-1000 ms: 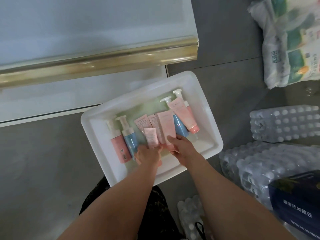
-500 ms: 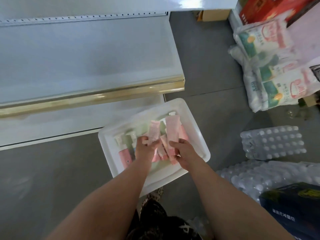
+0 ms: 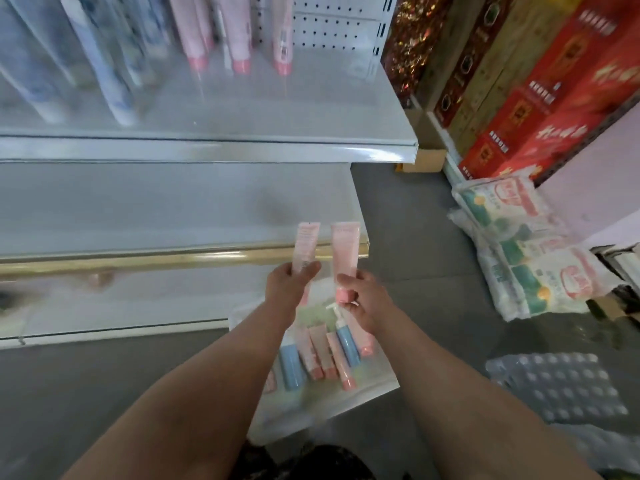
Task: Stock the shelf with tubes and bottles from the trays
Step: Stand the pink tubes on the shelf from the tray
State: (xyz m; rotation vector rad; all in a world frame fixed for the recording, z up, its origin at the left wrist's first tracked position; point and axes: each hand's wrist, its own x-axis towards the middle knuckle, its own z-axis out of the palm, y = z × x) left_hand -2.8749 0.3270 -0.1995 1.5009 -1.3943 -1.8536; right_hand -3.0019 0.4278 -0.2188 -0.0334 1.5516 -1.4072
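My left hand (image 3: 289, 282) grips a slim pale pink tube (image 3: 305, 245) held upright. My right hand (image 3: 363, 294) grips a wider pink tube (image 3: 344, 249), cap down, beside it. Both tubes are raised in front of the lower shelf's gold edge (image 3: 173, 259). Below my hands the white tray (image 3: 363, 393) lies on the floor with several pink tubes (image 3: 317, 351) and blue pump bottles (image 3: 346, 342). On the upper shelf (image 3: 242, 109) stand pink tubes (image 3: 239, 32) and blue-patterned tubes (image 3: 104, 64).
Red and gold boxes (image 3: 536, 81) are stacked at the right. White rice sacks (image 3: 519, 251) lie on the grey floor, and shrink-wrapped water bottle packs (image 3: 561, 386) sit at the lower right. The lower shelf board (image 3: 156, 206) is bare.
Both hands have lifted a pink tube each out of the tray and raised them toward the shelves. The view has tilted up, showing the upper shelf.
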